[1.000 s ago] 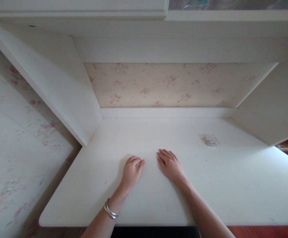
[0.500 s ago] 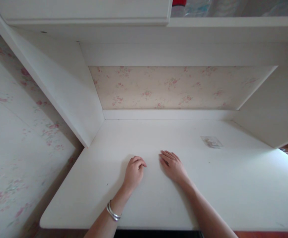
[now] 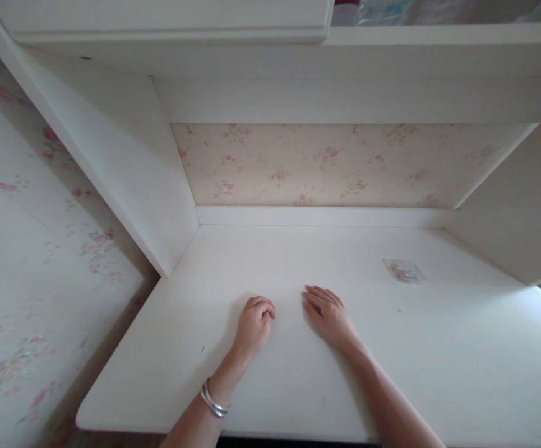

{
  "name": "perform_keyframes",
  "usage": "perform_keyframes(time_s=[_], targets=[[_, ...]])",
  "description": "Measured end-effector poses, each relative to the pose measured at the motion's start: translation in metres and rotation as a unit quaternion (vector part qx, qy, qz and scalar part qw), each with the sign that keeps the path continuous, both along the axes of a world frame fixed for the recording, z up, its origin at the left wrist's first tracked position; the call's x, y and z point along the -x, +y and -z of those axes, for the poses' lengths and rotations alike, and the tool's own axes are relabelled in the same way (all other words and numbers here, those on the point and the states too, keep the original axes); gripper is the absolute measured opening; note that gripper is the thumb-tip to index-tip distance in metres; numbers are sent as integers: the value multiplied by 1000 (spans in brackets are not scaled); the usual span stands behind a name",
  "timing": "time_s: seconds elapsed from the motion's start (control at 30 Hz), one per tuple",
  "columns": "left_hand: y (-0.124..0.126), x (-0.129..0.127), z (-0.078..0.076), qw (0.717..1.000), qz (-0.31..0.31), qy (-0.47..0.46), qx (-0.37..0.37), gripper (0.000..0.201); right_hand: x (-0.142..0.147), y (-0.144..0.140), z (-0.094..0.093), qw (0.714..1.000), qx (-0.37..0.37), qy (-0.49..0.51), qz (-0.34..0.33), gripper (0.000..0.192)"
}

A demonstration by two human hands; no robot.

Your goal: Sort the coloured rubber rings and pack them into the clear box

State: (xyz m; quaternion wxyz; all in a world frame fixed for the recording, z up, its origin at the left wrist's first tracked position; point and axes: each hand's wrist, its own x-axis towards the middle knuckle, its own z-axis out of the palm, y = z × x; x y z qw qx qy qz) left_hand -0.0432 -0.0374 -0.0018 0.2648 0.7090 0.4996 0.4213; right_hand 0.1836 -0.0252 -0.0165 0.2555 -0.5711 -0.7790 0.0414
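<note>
The left hand (image 3: 254,320) now curls closed, any contents hidden, while the right hand (image 3: 330,316) stays open on the tabletop (image 3: 461,361), leaving the packet (image 3: 403,271) untouched.

On the desk (image 3: 280,392), between front and back edges, left hand (image 3: 254,322) near right hand (image 3: 331,317), to its left. Toward the back right corner, a packet (image 3: 403,271). Along the back edge, an upright strip (image 3: 326,216).

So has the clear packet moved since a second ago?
No: the clear packet keeps its place against the back-right corner of the desk; only the view shifted.
</note>
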Motion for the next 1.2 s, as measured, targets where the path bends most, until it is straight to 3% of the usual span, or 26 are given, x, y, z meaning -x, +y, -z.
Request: perform_keyframes(time_s=[1.2], targets=[[-2,0,-2,999,2,42,3,28,-1,1,2,1000,-5,6,-8,33]])
